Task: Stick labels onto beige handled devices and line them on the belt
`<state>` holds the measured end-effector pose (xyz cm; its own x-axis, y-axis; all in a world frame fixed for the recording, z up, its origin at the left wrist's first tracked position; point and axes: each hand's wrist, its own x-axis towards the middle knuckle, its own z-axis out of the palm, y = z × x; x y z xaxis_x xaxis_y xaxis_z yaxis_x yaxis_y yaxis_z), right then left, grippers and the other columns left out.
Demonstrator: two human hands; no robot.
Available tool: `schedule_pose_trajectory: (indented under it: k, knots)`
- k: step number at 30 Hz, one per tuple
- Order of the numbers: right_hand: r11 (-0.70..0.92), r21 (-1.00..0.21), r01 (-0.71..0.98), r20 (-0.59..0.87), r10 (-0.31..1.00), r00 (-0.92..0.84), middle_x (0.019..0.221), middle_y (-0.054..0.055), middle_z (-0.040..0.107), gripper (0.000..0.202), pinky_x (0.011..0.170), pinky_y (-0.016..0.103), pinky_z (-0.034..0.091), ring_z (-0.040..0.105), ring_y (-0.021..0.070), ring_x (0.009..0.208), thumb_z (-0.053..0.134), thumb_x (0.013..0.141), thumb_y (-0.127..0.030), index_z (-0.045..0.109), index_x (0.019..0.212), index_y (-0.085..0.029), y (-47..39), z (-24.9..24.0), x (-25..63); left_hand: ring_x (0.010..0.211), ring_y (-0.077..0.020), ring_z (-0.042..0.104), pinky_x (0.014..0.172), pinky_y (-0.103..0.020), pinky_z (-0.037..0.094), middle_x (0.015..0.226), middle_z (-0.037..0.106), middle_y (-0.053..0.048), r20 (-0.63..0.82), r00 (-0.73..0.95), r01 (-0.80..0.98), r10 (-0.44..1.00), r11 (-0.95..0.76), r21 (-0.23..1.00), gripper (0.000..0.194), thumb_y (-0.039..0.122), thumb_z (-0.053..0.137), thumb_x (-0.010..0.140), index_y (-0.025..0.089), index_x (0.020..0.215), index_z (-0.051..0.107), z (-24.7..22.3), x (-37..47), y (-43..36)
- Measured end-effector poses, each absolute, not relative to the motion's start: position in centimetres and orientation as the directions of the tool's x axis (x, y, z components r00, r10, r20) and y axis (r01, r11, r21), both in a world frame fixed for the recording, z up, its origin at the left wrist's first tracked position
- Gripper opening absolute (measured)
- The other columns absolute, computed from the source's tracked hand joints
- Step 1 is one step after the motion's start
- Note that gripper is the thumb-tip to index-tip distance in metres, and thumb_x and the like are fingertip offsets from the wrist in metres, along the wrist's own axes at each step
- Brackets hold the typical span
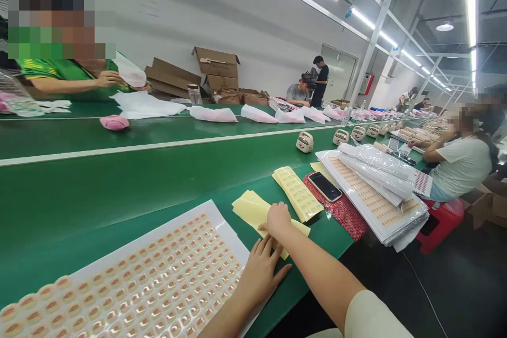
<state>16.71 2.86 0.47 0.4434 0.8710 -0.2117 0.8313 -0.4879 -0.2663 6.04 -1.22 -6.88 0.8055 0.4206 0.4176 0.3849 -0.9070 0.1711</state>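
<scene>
My right hand (278, 220) is closed, its fingers curled down on the yellow paper sheets (250, 207) at the front of the bench. My left hand (261, 269) lies just below it, fingers stretched out and touching the lower end of the yellow paper. Under my left wrist and to the left spreads a large white sheet of glossy round stickers (158, 274) with orange-red centres. Beyond my right hand is a curled yellow sheet of printed labels (297, 193). What the right fingertips press or pinch is partly hidden.
A phone (325, 186) rests on red bubble wrap (350, 216). Beside it, stacked sticker sheets (368, 185) under clear plastic overhang the bench edge. Small beige devices (304, 142) line the green conveyor (138, 174). Co-workers sit opposite and at right, near a red stool (441, 222).
</scene>
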Motion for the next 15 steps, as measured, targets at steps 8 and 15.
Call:
schedule_pose_trajectory:
  k: [8, 15]
  knots:
    - [-0.423, -0.292, 0.858, -0.338, 0.885, 0.321, 0.096, 0.015, 0.064, 0.036, 0.069, 0.034, 0.048, 0.061, 0.0276, 0.09, 0.069, 0.064, -0.032, 0.058, 0.092, -0.012, 2.2, 1.8, 17.3, 0.106, -0.0293, 0.052, 0.086, -0.045, 0.046, 0.113, 0.056, -0.012, 0.42, 0.79, 0.289, 0.446, -0.876, 0.386, 0.031, 0.036, 0.048, 0.079, 0.021, 0.104, 0.057, -6.1, 5.8, -1.0]
    - [-0.053, -0.404, 0.913, -0.279, 0.958, -0.067, 0.095, 0.002, 0.062, 0.031, 0.059, 0.025, 0.044, 0.06, 0.0224, 0.087, 0.067, 0.066, -0.032, 0.051, 0.09, -0.021, -1.3, 7.0, 19.3, 0.115, -0.0343, 0.042, 0.09, -0.05, 0.042, 0.127, 0.041, -0.015, 0.668, 0.145, 0.585, 0.73, -0.608, 0.537, 0.082, 0.059, 0.053, 0.07, 0.014, 0.133, 0.024, 0.2, -0.1, 3.8]
